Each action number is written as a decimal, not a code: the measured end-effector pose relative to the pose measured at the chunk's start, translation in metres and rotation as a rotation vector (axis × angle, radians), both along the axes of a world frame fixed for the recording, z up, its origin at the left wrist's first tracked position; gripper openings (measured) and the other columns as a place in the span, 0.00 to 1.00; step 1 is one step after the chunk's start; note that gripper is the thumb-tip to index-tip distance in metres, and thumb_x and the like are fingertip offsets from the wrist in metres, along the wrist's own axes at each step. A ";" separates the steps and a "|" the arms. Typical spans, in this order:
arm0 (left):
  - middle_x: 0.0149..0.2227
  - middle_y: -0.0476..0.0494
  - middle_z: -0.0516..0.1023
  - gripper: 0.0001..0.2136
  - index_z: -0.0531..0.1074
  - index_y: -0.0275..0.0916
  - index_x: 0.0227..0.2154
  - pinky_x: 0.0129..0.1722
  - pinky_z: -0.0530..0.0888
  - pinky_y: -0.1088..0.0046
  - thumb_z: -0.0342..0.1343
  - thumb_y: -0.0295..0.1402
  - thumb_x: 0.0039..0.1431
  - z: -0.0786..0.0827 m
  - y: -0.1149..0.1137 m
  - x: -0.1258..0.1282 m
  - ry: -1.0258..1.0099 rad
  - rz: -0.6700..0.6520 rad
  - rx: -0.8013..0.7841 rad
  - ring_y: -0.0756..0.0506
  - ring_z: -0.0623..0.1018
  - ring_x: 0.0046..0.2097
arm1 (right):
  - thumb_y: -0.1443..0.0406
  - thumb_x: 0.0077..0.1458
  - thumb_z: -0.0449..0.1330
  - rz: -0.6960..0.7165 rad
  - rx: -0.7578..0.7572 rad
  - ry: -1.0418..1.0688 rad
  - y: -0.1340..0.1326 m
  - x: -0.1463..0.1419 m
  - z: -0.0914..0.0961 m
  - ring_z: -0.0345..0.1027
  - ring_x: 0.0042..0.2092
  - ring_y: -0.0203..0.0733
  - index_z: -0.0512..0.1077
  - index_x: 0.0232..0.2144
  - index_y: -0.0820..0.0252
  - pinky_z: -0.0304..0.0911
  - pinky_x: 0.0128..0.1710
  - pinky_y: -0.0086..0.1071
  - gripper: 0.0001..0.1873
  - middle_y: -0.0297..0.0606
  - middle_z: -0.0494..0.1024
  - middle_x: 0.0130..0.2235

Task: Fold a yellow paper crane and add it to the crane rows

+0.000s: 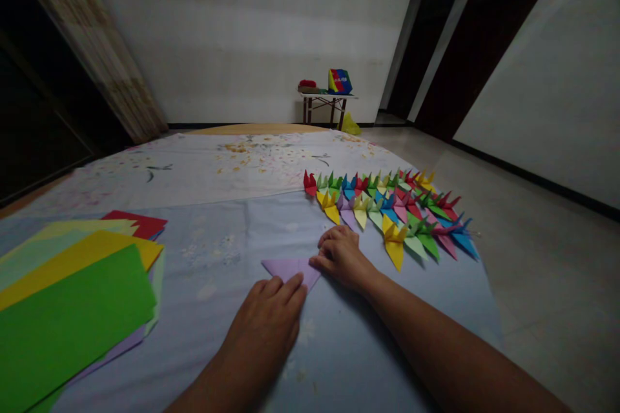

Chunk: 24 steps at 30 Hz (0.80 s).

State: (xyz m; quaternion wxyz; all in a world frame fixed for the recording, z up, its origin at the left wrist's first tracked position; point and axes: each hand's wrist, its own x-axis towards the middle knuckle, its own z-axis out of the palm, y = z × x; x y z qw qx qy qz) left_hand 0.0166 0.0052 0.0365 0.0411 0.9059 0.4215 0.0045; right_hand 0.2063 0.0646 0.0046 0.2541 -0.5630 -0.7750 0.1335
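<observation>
A small sheet of purple origami paper (287, 266), folded into a triangle, lies flat on the cloth in front of me. My left hand (272, 310) rests on its near edge, fingers stretched out and pressing it down. At the triangle's right corner, my right hand (340, 258) has its fingers curled in a pinch on the paper; the fingertips partly hide that corner. Just beyond and to the right of my right hand stand several rows of folded paper cranes (393, 240) in yellow, green, blue, pink, red and purple.
A fanned stack of coloured paper sheets (77, 316), green on top, lies at the left. Blue and floral cloths (217, 226) cover the round table. Farther back, a small side table (329, 97) by the wall holds a colourful box (340, 80), with a yellow bag (349, 124) below.
</observation>
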 end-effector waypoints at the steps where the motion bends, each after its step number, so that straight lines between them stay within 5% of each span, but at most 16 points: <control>1: 0.55 0.44 0.68 0.18 0.66 0.40 0.49 0.47 0.65 0.58 0.45 0.26 0.55 -0.001 0.000 0.000 -0.002 0.001 0.007 0.40 0.69 0.48 | 0.57 0.47 0.62 -0.002 -0.003 -0.002 0.000 0.000 0.000 0.56 0.45 0.43 0.71 0.19 0.59 0.45 0.43 0.38 0.13 0.34 0.72 0.36; 12: 0.55 0.45 0.66 0.22 0.61 0.48 0.54 0.47 0.63 0.58 0.47 0.30 0.55 -0.004 -0.001 0.001 0.007 0.009 0.003 0.40 0.67 0.48 | 0.56 0.46 0.62 -0.031 -0.048 -0.051 -0.007 0.007 0.006 0.53 0.48 0.46 0.71 0.30 0.55 0.45 0.46 0.40 0.11 0.36 0.70 0.39; 24: 0.55 0.46 0.67 0.23 0.62 0.48 0.54 0.47 0.63 0.56 0.47 0.28 0.54 0.000 0.001 0.002 0.043 0.018 -0.023 0.39 0.67 0.49 | 0.59 0.46 0.62 -0.072 -0.094 -0.013 -0.010 0.009 0.009 0.53 0.49 0.46 0.70 0.28 0.56 0.47 0.45 0.40 0.08 0.36 0.69 0.40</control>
